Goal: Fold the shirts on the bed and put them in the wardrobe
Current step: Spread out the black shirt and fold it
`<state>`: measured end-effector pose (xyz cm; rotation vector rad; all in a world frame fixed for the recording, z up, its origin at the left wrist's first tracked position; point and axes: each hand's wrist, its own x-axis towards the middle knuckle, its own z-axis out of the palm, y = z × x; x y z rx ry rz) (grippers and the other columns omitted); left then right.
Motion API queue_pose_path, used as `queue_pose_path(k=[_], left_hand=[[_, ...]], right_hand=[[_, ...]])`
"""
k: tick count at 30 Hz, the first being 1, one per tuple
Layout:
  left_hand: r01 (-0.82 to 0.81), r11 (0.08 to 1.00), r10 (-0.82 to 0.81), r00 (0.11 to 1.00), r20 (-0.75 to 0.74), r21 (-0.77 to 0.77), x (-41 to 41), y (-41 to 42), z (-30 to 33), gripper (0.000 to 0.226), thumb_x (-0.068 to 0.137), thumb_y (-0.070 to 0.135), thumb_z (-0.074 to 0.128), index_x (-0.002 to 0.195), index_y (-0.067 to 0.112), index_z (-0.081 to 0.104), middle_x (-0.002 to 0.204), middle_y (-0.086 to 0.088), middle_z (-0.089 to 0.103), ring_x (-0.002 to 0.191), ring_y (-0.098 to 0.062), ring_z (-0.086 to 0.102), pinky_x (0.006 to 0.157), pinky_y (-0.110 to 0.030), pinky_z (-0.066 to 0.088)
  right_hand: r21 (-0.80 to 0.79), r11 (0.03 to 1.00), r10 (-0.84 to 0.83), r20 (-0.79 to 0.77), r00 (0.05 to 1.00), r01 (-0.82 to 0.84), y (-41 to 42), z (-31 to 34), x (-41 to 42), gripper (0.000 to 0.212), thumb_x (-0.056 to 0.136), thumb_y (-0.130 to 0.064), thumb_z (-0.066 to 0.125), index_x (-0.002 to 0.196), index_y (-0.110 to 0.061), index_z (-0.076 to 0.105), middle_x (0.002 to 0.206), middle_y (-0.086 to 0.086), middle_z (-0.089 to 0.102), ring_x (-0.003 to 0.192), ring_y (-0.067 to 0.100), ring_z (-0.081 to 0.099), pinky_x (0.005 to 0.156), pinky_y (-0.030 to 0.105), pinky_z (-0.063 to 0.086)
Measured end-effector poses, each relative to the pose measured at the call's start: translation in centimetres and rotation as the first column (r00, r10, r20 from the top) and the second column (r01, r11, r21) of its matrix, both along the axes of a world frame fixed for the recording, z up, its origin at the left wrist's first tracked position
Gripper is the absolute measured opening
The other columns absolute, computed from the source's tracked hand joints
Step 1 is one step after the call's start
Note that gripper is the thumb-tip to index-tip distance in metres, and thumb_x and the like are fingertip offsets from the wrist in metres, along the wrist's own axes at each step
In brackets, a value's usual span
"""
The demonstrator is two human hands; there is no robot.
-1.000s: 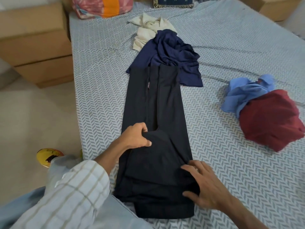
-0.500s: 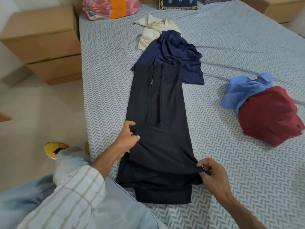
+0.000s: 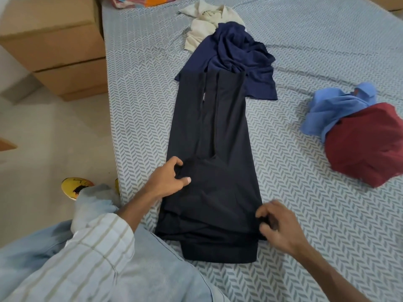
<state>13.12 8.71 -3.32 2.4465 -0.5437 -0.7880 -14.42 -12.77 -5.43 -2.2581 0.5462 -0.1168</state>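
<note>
A black shirt point(image 3: 213, 131) lies lengthwise on the bed point(image 3: 305, 225), its sides folded in to a long strip and its near end doubled over. My left hand point(image 3: 166, 182) pinches the left edge of the doubled part between thumb and fingers. My right hand point(image 3: 280, 227), blurred, pinches the right corner of the same fold. Unfolded shirts lie beyond: a navy one point(image 3: 237, 55) touching the black shirt's far end, a cream one point(image 3: 207, 20) behind it, and a light blue one point(image 3: 335, 107) under a maroon one point(image 3: 368, 144) on the right.
Cardboard boxes point(image 3: 54, 44) are stacked on the floor left of the bed. A colourful bundle point(image 3: 144, 0) lies at the head of the bed. My knee in jeans presses against the near bed edge; a yellow slipper point(image 3: 75, 187) shows on the floor.
My right hand went from lying flat on the fold to pinching its right corner. The left hand shifted slightly along the left edge, keeping its pinch. The camera moved closer.
</note>
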Motion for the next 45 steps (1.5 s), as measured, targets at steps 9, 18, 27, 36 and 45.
queue_pose_path(k=[9,18,27,36,45], left_hand=[[-0.175,0.984,0.178,0.966,0.188,-0.032,5.3,-2.4,-1.3,0.027,0.087,0.049,0.065,0.095,0.025,0.058,0.069,0.005,0.06,0.073,-0.016,0.062,0.074,-0.036,0.053],[-0.283,0.934,0.328,0.923,0.203,-0.22,17.8,-10.7,-4.8,0.054,0.067,0.069,0.057,0.106,0.032,0.053,0.108,0.003,0.055,0.105,-0.022,0.057,0.098,-0.05,0.046],[-0.209,0.952,0.286,0.865,0.413,-0.222,24.9,-15.9,-6.6,0.046,0.077,0.058,0.067,0.108,0.03,0.049,0.114,0.003,0.052,0.113,-0.022,0.05,0.102,-0.048,0.034],[-0.175,0.963,0.254,0.844,0.473,-0.205,25.7,-16.9,-6.5,0.041,0.081,0.056,0.064,0.107,0.029,0.047,0.104,0.011,0.046,0.112,-0.018,0.049,0.099,-0.043,0.025],[-0.213,0.941,0.312,0.845,0.435,-0.261,26.1,-17.1,-6.4,0.044,0.082,0.059,0.061,0.109,0.029,0.044,0.097,0.012,0.05,0.104,-0.016,0.054,0.103,-0.043,0.027]], right_hand=[[0.264,0.889,-0.369,-0.067,0.927,0.373,-7.9,-0.8,17.4,0.016,0.084,-0.028,0.074,0.094,-0.022,0.064,0.08,-0.008,0.063,0.074,0.008,0.059,0.081,0.027,0.047],[0.347,0.79,-0.546,0.025,0.837,0.505,-17.5,-2.9,34.1,0.026,0.083,-0.034,0.071,0.105,-0.023,0.062,0.091,-0.01,0.064,0.082,0.007,0.06,0.078,0.027,0.048],[0.153,0.888,-0.459,0.253,0.851,0.434,-18.7,-3.1,40.8,0.033,0.075,-0.04,0.076,0.103,-0.033,0.059,0.116,-0.002,0.036,0.107,0.013,0.042,0.093,0.027,0.041],[-0.504,0.812,-0.373,-0.059,0.926,0.295,-17.3,-0.6,47.1,0.034,0.084,-0.051,0.051,0.083,-0.021,0.067,0.096,-0.003,0.061,0.118,0.028,0.04,0.083,0.046,0.023],[-0.261,0.871,-0.423,0.032,0.905,0.417,-18.2,0.2,47.6,0.042,0.088,-0.063,0.044,0.091,-0.026,0.064,0.093,-0.008,0.061,0.111,0.022,0.051,0.09,0.047,0.027]])
